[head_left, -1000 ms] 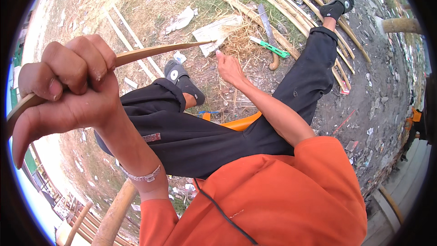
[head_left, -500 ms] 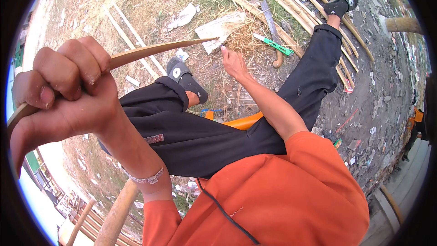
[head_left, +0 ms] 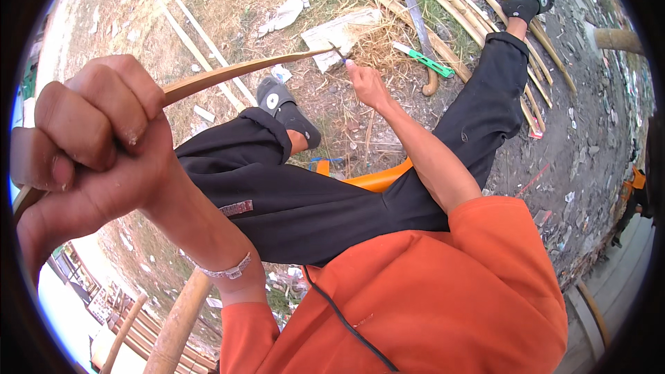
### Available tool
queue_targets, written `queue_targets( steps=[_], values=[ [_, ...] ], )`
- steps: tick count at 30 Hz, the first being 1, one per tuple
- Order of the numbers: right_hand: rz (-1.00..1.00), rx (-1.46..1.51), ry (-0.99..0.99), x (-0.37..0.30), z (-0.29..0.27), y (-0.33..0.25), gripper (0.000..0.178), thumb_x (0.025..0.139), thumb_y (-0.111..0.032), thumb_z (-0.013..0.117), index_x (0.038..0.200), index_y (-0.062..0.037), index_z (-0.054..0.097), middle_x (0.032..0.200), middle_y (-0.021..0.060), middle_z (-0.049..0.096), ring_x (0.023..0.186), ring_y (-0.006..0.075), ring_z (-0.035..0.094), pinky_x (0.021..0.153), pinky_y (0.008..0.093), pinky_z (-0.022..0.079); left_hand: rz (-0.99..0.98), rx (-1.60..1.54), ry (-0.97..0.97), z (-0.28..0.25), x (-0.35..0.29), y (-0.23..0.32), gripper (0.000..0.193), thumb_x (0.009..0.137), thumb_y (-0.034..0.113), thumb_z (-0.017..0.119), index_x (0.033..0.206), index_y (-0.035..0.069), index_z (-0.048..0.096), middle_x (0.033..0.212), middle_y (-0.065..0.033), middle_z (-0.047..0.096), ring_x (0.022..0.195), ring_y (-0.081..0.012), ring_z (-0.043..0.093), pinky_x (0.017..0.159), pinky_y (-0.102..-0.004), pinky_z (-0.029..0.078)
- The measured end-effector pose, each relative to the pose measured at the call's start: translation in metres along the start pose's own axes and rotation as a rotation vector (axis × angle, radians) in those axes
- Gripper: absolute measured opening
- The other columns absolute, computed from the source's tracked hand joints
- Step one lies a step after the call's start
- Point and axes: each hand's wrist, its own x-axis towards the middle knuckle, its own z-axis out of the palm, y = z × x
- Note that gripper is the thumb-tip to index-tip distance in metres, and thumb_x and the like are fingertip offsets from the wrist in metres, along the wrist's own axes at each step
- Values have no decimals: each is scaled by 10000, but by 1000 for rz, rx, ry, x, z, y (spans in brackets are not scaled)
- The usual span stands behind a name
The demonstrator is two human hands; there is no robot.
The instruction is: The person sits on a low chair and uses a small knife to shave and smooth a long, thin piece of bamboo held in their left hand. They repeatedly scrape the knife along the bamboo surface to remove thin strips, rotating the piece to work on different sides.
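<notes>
My left hand (head_left: pixel 104 121), large at the left edge, is closed around a long bamboo strip (head_left: pixel 228 74). The strip slants out to the right and narrows toward its far tip. Close to that tip, my right hand (head_left: pixel 367 85) is closed with its fingers pinched together. A small thin dark piece (head_left: pixel 338 50) sticks out past its fingertips, with a bluish spot by the thumb; what kind of thing it is I cannot make out. Beyond this hand a green utility knife (head_left: pixel 433 62) lies on straw, beside a long dark blade (head_left: pixel 417 17) with a curved wooden handle (head_left: pixel 431 83).
A whitish flat board (head_left: pixel 346 28) lies on the ground next to dry shavings (head_left: pixel 377 48). Several long bamboo strips (head_left: pixel 450 0) stretch along the far right. Two pale strips (head_left: pixel 208 55) lie at left. Under my legs is something orange (head_left: pixel 381 179). A bamboo pole (head_left: pixel 176 325) stands lower left.
My right hand has shifted slightly right, and the thin dark piece at its fingertips now shows more plainly. The left hand still grips the strip. The whole view has shifted a little.
</notes>
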Motion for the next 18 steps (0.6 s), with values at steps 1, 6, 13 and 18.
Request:
queue_targets(
  steps=[1,6,13,18],
  values=[
    [-57,-33,92,5,0,-1,635,941,-481,338,651,37,561,616,258,553,625,397,556,628,477,403,10,5,-50,-2,2,-1,629,763,804,314,641,188,281,519,37,263,411,-101,299,399,-261,264],
    [115,-241,29,1,2,-11,627,925,-498,339,787,29,648,806,278,625,807,441,609,779,478,462,22,-21,-169,2,6,-1,615,785,769,300,693,161,296,535,14,268,414,-127,329,389,-270,298],
    [261,-114,41,15,10,-23,663,917,-533,321,853,25,673,909,304,625,886,461,599,825,492,467,79,-13,-54,13,11,-9,642,760,794,270,698,156,299,512,17,252,385,-111,294,373,-255,284],
    [206,-128,103,21,18,0,658,919,-547,317,879,3,676,881,294,628,898,451,600,821,492,463,65,8,-57,10,11,-7,637,762,792,259,695,160,295,514,19,248,391,-109,277,374,-246,281]
  ],
)
